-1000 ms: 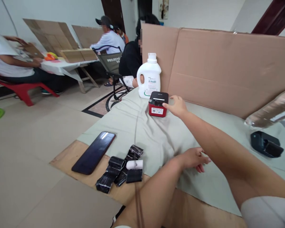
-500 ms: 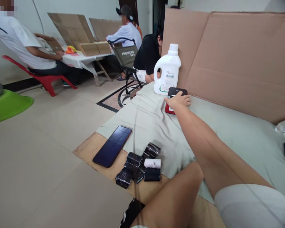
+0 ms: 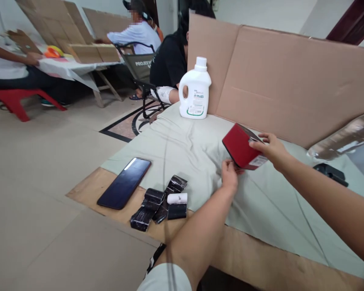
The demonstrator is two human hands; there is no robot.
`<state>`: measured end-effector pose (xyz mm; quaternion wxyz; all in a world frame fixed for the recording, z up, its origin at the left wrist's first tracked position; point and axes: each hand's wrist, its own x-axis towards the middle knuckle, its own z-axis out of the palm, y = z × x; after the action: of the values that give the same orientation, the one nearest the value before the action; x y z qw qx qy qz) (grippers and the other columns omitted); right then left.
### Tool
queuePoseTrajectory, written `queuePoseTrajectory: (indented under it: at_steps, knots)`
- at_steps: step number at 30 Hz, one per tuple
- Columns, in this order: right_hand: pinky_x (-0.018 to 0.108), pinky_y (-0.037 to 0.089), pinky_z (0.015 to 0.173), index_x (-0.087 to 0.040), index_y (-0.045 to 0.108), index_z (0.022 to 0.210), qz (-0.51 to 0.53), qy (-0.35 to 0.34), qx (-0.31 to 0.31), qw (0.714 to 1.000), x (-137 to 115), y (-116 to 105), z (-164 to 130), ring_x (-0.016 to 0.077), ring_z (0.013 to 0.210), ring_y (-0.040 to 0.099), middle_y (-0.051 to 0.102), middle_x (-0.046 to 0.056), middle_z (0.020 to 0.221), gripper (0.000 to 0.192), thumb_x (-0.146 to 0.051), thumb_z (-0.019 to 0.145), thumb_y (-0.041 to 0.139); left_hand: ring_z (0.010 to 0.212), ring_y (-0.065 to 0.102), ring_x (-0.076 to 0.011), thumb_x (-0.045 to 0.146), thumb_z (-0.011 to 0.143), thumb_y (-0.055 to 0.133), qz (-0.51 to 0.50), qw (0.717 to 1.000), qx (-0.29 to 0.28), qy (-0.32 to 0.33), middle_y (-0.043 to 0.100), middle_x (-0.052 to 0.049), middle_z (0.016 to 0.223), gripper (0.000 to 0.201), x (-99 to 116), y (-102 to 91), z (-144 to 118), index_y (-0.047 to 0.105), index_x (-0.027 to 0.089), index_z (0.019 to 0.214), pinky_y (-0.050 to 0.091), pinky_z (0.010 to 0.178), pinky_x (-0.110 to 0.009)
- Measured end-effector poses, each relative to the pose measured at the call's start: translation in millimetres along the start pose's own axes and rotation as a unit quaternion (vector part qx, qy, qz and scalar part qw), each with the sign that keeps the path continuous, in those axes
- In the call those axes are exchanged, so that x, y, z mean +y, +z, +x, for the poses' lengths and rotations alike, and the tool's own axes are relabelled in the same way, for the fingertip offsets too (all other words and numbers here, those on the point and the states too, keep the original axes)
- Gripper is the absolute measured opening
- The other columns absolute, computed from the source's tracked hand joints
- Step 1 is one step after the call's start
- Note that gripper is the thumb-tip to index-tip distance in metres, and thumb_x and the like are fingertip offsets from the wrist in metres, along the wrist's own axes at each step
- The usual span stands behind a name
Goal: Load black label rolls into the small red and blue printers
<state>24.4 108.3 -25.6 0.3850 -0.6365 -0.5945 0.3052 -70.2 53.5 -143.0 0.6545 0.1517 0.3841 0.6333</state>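
Observation:
My right hand [image 3: 272,150] grips a small red device with a black top [image 3: 240,146] and holds it tilted in the air above the grey-green cloth [image 3: 185,145]. Below it, my left hand [image 3: 229,175] touches the device's lower edge with its fingertips. On the brown board left of my left forearm lie several black-wrapped rolls [image 3: 153,202] and one white paper roll [image 3: 177,198]. A dark phone [image 3: 124,183] rests face up further left.
A white detergent jug [image 3: 195,89] stands against the cardboard wall [image 3: 285,76] at the back. A black object [image 3: 330,173] and a clear plastic bag [image 3: 342,139] lie at the right. People sit at a table [image 3: 69,68] and on chairs at the back left.
My right hand has lifted the red device from beside the jug and brought it nearer and to the right, tilted. My left hand has risen from the cloth to touch it.

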Motion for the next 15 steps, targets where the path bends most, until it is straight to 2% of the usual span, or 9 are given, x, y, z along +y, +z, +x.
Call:
queuePoseTrajectory:
  at_steps: [1, 2, 5, 6, 8, 11, 15]
  knots:
    - [0.037, 0.051, 0.074, -0.024, 0.06, 0.105, -0.029, -0.019, 0.005, 0.999, 9.2, -16.1, -17.2, 0.0246, 0.086, 0.062, 0.064, 0.007, 0.099, 0.061, -0.043, 0.052, 0.083, 0.084, 0.065, -0.0169, 0.036, 0.095, 0.037, -0.008, 1.0, 0.007, 0.015, 0.064, -0.006, 0.101, 0.028, 0.1, 0.5, -0.6, 0.047, 0.019, 0.116, 0.052, 0.074, -0.03]
    - [0.04, 0.05, 0.078, -0.023, 0.06, 0.105, -0.065, -0.039, 0.009, 0.997, 18.4, -29.5, -34.8, 0.0263, 0.089, 0.062, 0.064, 0.008, 0.1, 0.062, -0.045, 0.052, 0.082, 0.091, 0.065, -0.0195, 0.044, 0.095, 0.038, -0.01, 1.0, -0.016, 0.015, 0.064, -0.007, 0.108, 0.035, -0.9, 1.0, -2.1, 0.046, 0.02, 0.118, 0.053, 0.075, -0.032]
    - [0.051, 0.044, 0.092, -0.021, 0.06, 0.107, -0.191, -0.086, 0.042, 0.977, 43.7, -52.0, -86.0, 0.0334, 0.106, 0.057, 0.062, 0.012, 0.109, 0.066, -0.055, 0.054, 0.077, 0.108, 0.061, -0.0275, 0.061, 0.084, 0.053, 0.007, 0.989, -0.145, -0.023, 0.061, -0.011, 0.123, 0.06, -8.4, 2.0, -10.3, 0.046, 0.02, 0.126, 0.053, 0.084, -0.039]
    - [0.053, 0.04, 0.096, -0.02, 0.059, 0.109, -0.225, -0.097, 0.057, 0.968, 51.1, -54.1, -101.5, 0.0355, 0.113, 0.053, 0.059, 0.013, 0.116, 0.068, -0.058, 0.056, 0.074, 0.114, 0.059, -0.0292, 0.062, 0.079, 0.06, 0.022, 0.985, -0.17, -0.028, 0.059, -0.012, 0.128, 0.068, -11.1, 1.8, -13.3, 0.044, 0.02, 0.13, 0.052, 0.088, -0.04]
    - [0.056, 0.035, 0.102, -0.02, 0.056, 0.114, -0.268, -0.117, 0.078, 0.953, 63.5, -52.7, -129.2, 0.0377, 0.127, 0.043, 0.052, 0.016, 0.128, 0.069, -0.065, 0.062, 0.067, 0.125, 0.051, -0.0297, 0.059, 0.071, 0.071, 0.056, 0.981, -0.187, -0.018, 0.052, -0.011, 0.139, 0.084, -14.8, 0.4, -18.1, 0.037, 0.024, 0.139, 0.046, 0.099, -0.041]
    - [0.056, 0.032, 0.104, -0.023, 0.052, 0.123, -0.282, -0.139, 0.059, 0.947, 76.7, -46.0, -161.0, 0.0364, 0.137, 0.034, 0.045, 0.015, 0.138, 0.064, -0.066, 0.076, 0.054, 0.132, 0.045, -0.0278, 0.056, 0.066, 0.077, 0.097, 0.977, -0.189, -0.001, 0.042, -0.009, 0.148, 0.102, -15.4, -3.2, -21.3, 0.023, 0.028, 0.147, 0.039, 0.107, -0.039]
    - [0.054, 0.034, 0.103, -0.028, 0.048, 0.131, -0.279, -0.168, 0.046, 0.944, 87.4, -42.8, -182.8, 0.0355, 0.135, 0.035, 0.042, 0.011, 0.143, 0.059, -0.062, 0.083, 0.049, 0.125, 0.052, -0.028, 0.06, 0.069, 0.071, 0.112, 0.969, -0.221, 0.002, 0.051, -0.008, 0.14, 0.085, -11.9, -5.1, -21.9, 0.037, 0.027, 0.14, 0.04, 0.105, -0.04]
